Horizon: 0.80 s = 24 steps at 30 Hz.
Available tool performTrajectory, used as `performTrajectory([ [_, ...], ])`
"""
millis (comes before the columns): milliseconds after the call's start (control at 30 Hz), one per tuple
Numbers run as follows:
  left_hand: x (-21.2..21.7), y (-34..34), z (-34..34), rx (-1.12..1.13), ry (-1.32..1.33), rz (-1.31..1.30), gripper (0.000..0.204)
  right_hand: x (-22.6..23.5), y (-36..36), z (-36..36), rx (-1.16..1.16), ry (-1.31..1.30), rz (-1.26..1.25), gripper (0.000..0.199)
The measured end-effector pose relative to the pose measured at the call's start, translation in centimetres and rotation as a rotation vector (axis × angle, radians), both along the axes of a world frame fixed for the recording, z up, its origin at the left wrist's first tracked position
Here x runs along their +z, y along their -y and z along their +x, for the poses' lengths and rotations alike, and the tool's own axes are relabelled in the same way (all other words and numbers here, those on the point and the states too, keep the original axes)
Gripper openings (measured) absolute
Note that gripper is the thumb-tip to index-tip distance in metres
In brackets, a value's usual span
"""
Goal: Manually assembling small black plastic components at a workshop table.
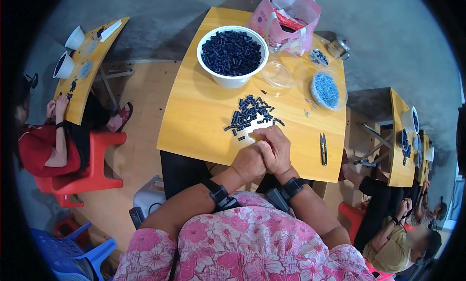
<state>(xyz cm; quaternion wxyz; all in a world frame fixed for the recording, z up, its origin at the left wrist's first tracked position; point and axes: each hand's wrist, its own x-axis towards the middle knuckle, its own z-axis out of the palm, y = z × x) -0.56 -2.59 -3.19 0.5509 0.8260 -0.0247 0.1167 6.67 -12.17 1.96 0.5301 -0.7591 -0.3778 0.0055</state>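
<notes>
My left hand (249,162) and my right hand (275,147) are pressed together above the table's near edge. Both sets of fingers are curled closed, and whatever they pinch is hidden between them. Just beyond my knuckles lies a loose pile of small black plastic pieces (248,111) on the yellow table (194,121). Many more such pieces (231,53) fill a white bucket (232,80) behind the pile. To the right, a see-through tub (335,105) holds small silvery metal parts (325,89), with a few loose ones (309,105) beside it.
Thread snips (324,150) lie near the right edge. A see-through lid (279,73), a small dish of metal parts (319,57), a lidded jar (340,47) and a pink bag (264,21) stand farther back. Other people sit at tables (80,99) on both sides.
</notes>
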Motion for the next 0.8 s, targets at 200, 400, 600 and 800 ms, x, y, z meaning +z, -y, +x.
performTrajectory([
  [200, 0.5, -0.9, 1.0, -0.048, -0.081, 0.236, 0.019, 0.6, 0.0, 1.1, -0.017, -0.121, 0.004, 0.028],
  [400, 3.4, -1.6, 1.0, 0.012, -0.13, -0.092, 0.013, 0.1, 5.6, 0.8, -0.179, -0.66, 0.236, 0.03],
  [600, 2.9, -1.2, 0.7, 0.057, -0.095, -0.048, 0.014, -0.3, 6.9, -2.5, -0.136, -0.799, 0.104, 0.021],
  [800, 2.7, -1.0, 0.5, 0.063, -0.073, 0.017, 0.014, -0.3, 6.4, -3.0, -0.157, -0.792, 0.076, 0.017],
])
